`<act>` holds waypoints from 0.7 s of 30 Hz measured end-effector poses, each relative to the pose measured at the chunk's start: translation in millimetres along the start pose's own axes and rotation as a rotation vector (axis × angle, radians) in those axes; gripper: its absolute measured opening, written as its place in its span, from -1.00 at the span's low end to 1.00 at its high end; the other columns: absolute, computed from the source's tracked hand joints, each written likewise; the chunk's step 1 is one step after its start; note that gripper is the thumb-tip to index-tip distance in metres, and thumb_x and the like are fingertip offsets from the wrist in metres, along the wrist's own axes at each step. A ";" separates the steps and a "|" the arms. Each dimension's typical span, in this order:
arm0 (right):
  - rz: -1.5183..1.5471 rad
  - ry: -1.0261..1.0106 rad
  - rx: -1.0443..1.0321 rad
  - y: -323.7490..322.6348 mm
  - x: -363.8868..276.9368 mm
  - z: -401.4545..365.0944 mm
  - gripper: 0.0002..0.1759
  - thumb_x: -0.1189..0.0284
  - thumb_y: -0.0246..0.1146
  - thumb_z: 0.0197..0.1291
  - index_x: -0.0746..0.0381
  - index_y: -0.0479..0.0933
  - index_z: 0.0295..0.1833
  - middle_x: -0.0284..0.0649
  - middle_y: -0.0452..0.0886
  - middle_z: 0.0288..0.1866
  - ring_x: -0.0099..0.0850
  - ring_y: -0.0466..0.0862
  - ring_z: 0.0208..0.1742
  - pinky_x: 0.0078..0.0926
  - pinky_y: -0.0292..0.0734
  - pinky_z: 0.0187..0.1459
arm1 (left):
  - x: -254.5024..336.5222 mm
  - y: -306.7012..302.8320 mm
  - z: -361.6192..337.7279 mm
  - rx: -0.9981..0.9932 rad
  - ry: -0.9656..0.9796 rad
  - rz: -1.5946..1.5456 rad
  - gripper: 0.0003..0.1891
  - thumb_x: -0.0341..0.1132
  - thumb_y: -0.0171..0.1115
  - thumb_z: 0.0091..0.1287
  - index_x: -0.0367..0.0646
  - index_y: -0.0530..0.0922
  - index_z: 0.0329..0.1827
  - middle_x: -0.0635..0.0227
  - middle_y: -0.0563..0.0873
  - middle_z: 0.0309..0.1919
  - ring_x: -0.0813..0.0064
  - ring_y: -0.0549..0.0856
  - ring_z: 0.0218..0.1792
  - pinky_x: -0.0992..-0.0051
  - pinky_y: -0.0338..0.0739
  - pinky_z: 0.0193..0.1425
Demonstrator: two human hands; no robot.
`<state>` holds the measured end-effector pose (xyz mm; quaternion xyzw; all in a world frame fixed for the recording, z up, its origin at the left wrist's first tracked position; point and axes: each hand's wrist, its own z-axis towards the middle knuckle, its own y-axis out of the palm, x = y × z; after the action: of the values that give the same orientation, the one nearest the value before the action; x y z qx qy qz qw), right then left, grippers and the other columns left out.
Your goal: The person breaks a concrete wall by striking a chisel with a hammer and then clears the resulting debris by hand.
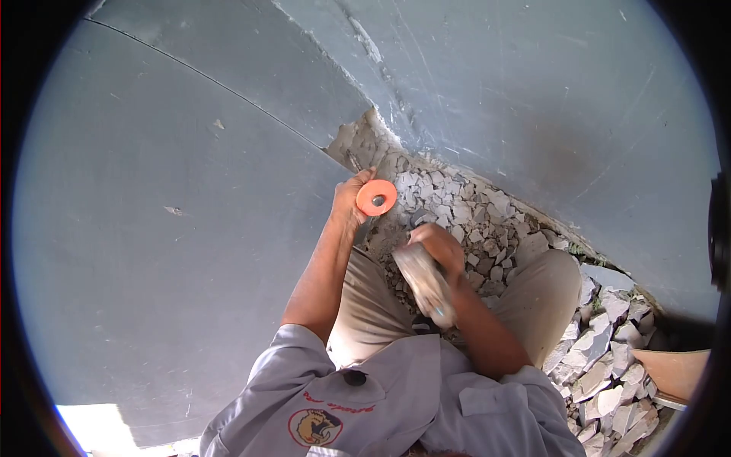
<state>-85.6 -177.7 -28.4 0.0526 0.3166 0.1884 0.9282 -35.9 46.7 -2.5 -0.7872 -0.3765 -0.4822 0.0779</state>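
- closest in, here's my grey shirt point(381, 404), a round badge point(314, 427) and red lettering on its front, and just past it my beige trousers point(368, 305), knees bent either side of the action!
- on the right, my right hand point(438, 247) is closed tight around a hammer point(426, 286), and what a blur that is, slanting across between my knees; i can't make out its exact shape.
- over to the left, my left hand point(353, 199) is clamped firmly around a chisel point(378, 200), fingers wrapped just below the round orange guard point(367, 196), the metal end showing through the middle.
- the chisel's shaft pokes out beyond my fist, angled up to the broken patch point(356, 142); whether the tip is touching, i can't tell.
- and look at that rubble point(476, 221), pale jagged chips spread beside both hands and between my knees!
- out right, larger broken pieces point(609, 365) are heaped past my right knee, an orange-brown object point(670, 369) with a curved edge beside them.
- beyond it all, smooth grey surfaces: the left one point(175, 251) crossed by a thin dark line, the right one point(594, 114) scuffed and scratched, its ragged edge running along the rubble.
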 end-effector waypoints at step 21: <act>-0.056 0.238 -0.067 4.5 -5.8 -6.5 -0.71 0.40 0.47 -0.03 0.33 0.56 -0.28 0.04 0.66 -0.43 0.06 0.70 -0.36 -0.16 0.58 -0.33 | -2.5 -16.0 25.9 -0.042 -0.120 -0.035 -0.87 -0.38 0.34 0.42 -0.18 0.54 -0.15 0.35 0.66 -0.41 0.43 0.67 -0.49 0.32 0.70 -0.40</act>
<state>-95.2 -175.9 -29.3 -0.0100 0.4195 0.1780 0.8901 -29.0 69.3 -21.9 -0.8096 -0.3838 -0.4431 0.0303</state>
